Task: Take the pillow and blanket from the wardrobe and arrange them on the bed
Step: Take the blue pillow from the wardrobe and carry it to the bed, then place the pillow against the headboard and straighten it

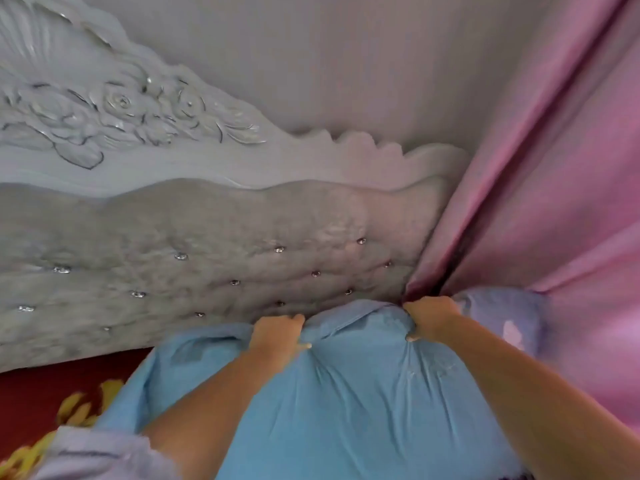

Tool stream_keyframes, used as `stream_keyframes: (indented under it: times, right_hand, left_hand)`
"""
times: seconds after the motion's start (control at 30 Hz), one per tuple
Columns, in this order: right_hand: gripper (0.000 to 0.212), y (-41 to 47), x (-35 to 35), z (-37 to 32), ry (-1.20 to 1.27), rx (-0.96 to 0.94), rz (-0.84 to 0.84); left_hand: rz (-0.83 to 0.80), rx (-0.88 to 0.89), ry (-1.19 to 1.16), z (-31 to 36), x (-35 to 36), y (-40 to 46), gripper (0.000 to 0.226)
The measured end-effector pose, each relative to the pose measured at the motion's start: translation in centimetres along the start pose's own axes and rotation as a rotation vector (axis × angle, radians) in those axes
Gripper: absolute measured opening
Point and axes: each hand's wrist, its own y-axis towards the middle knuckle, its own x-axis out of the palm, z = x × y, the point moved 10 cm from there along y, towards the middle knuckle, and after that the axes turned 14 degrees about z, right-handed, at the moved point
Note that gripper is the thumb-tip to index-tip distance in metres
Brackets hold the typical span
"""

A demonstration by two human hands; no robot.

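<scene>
A light blue pillow (346,403) lies on the bed against the foot of the headboard, filling the lower middle of the view. My left hand (278,336) grips its far edge left of centre, fingers curled into the fabric. My right hand (431,318) clutches the same far edge nearer the right corner. A second pale lilac pillow or cushion (505,313) sits just behind on the right, partly hidden by my right hand. No blanket can be made out.
A grey tufted headboard (214,258) with carved roses runs across the back. A pink curtain (561,202) hangs at the right, touching the pillows. A red bedsheet with yellow flowers (41,407) shows at lower left.
</scene>
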Motion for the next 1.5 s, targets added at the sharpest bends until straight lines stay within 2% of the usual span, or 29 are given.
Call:
stream_keyframes:
  times: [0.1, 0.17, 0.23, 0.33, 0.37, 0.43, 0.57, 0.63, 0.7, 0.8, 0.9, 1.03, 1.1, 1.27, 1.4, 1.5]
  right_hand:
    - [0.041, 3.7, 3.6, 0.6, -0.004, 0.067, 0.224]
    - [0.050, 4.5, 6.9, -0.2, 0.107, 0.112, 0.281]
    - [0.057, 4.1, 11.5, -2.4, 0.207, 0.110, 0.217]
    - [0.057, 2.1, 18.3, -6.2, 0.277, 0.074, 0.079]
    - [0.057, 1.6, 19.5, -6.7, 0.283, 0.079, 0.079]
    - [0.056, 1.1, 20.1, -7.1, 0.287, 0.090, 0.135]
    - [0.060, 0.4, 19.3, -6.5, 0.323, 0.069, 0.218]
    - [0.061, -0.3, 19.1, -6.3, 0.312, 0.043, 0.252]
    - [0.061, -0.8, 18.9, -5.9, 0.278, 0.028, 0.282]
    - [0.057, -1.0, 19.6, -4.5, 0.226, 0.089, 0.254]
    - [0.054, -1.6, 20.9, -3.0, 0.223, 0.171, 0.177]
    - [0.054, -2.5, 21.2, -3.0, 0.231, 0.149, 0.154]
    - [0.054, -3.1, 21.1, -3.1, 0.234, 0.145, 0.128]
    - [0.054, -4.4, 17.3, -3.3, 0.239, 0.129, 0.098]
    - [0.052, -3.5, 9.1, -2.4, 0.280, 0.102, 0.184]
    - [0.052, -2.8, 1.5, -0.1, 0.336, 0.098, 0.296]
  left_hand:
    - [0.198, -0.118, -0.015, -1.0, 2.9, 1.9, 0.044]
    - [0.212, -0.166, -0.061, -2.0, 6.6, 0.7, 0.051]
    - [0.182, -0.159, -0.105, -2.3, 10.5, -2.3, 0.055]
    - [0.279, -0.142, -0.127, -2.7, 13.5, -7.7, 0.057]
    - [0.309, -0.176, -0.140, -3.4, 14.2, -9.2, 0.061]
    - [0.333, -0.382, -0.207, -6.2, 15.7, -12.1, 0.070]
    - [0.354, -1.067, -0.626, -13.0, 19.2, -17.7, 0.102]
    - [0.299, -1.217, -0.790, -14.1, 20.5, -18.5, 0.101]
    - [0.198, -1.259, -0.783, -13.8, 21.2, -18.7, 0.095]
    - [0.108, -1.256, -0.673, -11.0, 21.5, -18.9, 0.094]
    - [0.059, -1.251, -0.674, -7.8, 22.6, -19.1, 0.092]
    - [-0.023, -1.300, -0.675, -8.0, 24.0, -18.6, 0.096]
    - [-0.047, -1.267, -0.646, -8.7, 23.3, -18.1, 0.095]
    - [0.040, -0.902, -0.490, -7.2, 14.8, -12.9, 0.080]
    - [0.154, -0.520, -0.431, -3.5, 4.9, -6.6, 0.072]
    - [0.252, -0.366, -0.464, -1.3, -2.7, -3.4, 0.068]
